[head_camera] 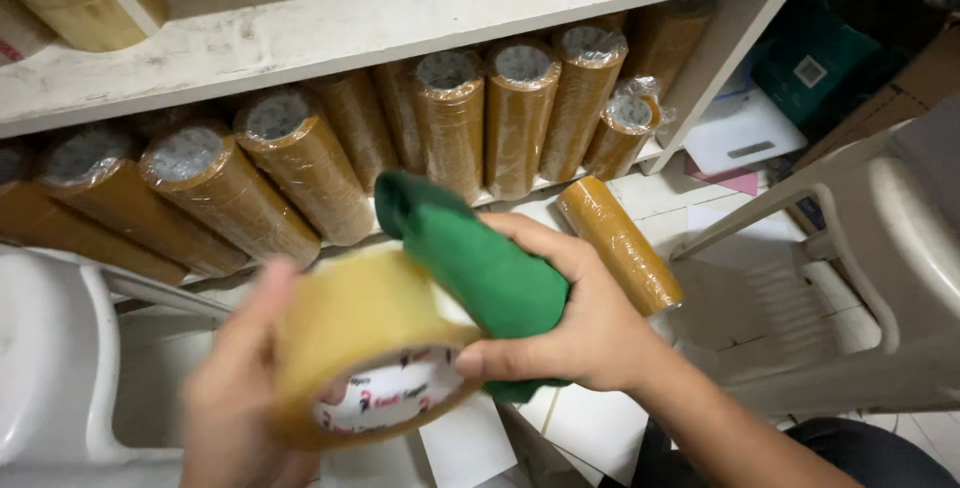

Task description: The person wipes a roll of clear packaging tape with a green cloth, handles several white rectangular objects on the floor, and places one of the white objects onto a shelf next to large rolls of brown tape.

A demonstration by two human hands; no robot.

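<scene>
My left hand [245, 398] grips a roll of tan packing tape [350, 333] from the left side; hand and roll are blurred. Its core shows a white printed inner ring. My right hand [580, 323] holds a folded green cloth [480, 258], its thumb pressed near the roll's lower right edge. The cloth lies against the roll's right side and sticks up above my fingers.
A white shelf [400, 18] holds several wrapped stacks of tan tape rolls [450, 118] lying beneath it. One wrapped stack [620, 243] lies loose on the floor. A white plastic chair [880, 268] stands at the right, another [50, 368] at the left. Green boxes [810, 58] sit at back right.
</scene>
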